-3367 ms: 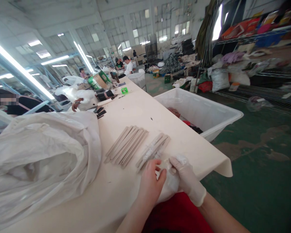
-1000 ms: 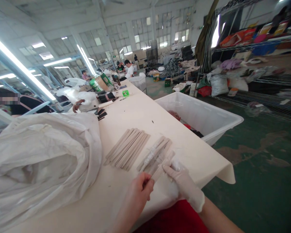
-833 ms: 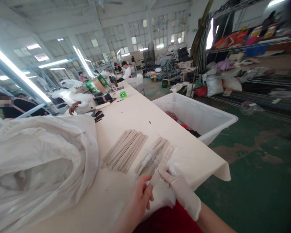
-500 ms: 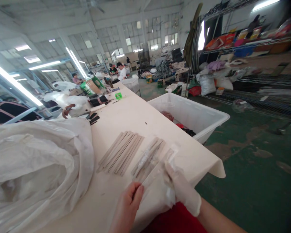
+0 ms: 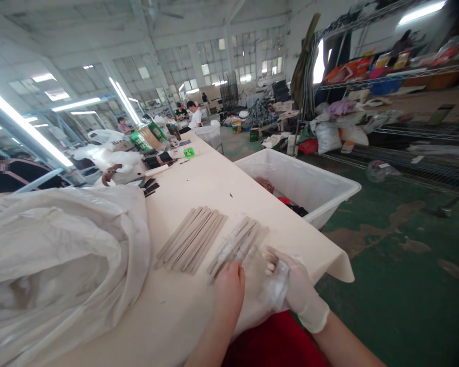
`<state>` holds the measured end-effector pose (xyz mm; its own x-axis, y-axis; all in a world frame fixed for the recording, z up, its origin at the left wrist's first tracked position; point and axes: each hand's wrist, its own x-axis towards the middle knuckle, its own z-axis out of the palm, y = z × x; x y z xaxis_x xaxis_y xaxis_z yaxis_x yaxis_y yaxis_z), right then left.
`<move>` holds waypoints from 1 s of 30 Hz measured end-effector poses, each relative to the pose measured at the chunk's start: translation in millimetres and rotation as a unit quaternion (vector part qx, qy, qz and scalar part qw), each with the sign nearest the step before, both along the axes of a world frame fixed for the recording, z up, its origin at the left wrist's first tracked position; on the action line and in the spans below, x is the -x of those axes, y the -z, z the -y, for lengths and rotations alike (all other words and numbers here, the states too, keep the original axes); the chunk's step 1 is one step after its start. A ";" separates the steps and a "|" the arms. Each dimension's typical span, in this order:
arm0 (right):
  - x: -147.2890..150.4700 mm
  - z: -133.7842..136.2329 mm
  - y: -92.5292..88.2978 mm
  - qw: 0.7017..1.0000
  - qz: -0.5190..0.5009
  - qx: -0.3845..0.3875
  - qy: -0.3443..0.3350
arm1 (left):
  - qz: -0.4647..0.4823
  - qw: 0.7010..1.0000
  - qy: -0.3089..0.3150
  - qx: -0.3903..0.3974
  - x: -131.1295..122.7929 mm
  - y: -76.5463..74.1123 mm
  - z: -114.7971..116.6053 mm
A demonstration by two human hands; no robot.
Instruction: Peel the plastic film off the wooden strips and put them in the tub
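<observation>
My bare left hand (image 5: pixel 229 283) is closed at the near end of a small bundle of beige strips (image 5: pixel 239 239), partly covered by clear plastic; what its fingers pinch is hidden. My right hand (image 5: pixel 296 288), in a white glove, has its fingers curled around a crumpled clear plastic bag (image 5: pixel 277 285), just right of that bundle. To the left, a wider row of flat beige strips (image 5: pixel 193 239) lies side by side, slanting across the pale table (image 5: pixel 191 316).
A large whitish cloth or plastic heap (image 5: pixel 130 255) covers the table's left side. Black strips (image 5: pixel 150 186) and a green tray (image 5: pixel 188 152) lie farther back. Along the right edge stands a white bin (image 5: pixel 329 191); wire shelving (image 5: pixel 405 153) is beyond. People work in the background.
My left hand has moved forward and right, onto the near end of the plastic-covered bundle. My right hand has shifted slightly right and nearer, bunching the bag. A strip between the hands now lies by the bundle.
</observation>
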<state>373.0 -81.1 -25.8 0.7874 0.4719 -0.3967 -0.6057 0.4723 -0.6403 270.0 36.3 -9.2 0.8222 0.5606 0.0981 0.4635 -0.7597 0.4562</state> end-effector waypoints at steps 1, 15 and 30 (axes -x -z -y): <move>-3.4 1.6 -2.7 0.999 -0.023 -0.025 -0.013 | 0.024 0.999 0.007 -0.024 0.0 -1.1 1.3; 15.1 -8.5 -2.3 0.989 0.071 -0.001 -0.127 | 0.116 0.968 0.024 0.222 4.9 -19.4 7.2; 17.2 -13.7 6.4 0.995 0.014 0.078 -0.065 | -0.207 0.966 -0.020 -0.150 -17.6 -5.0 -115.4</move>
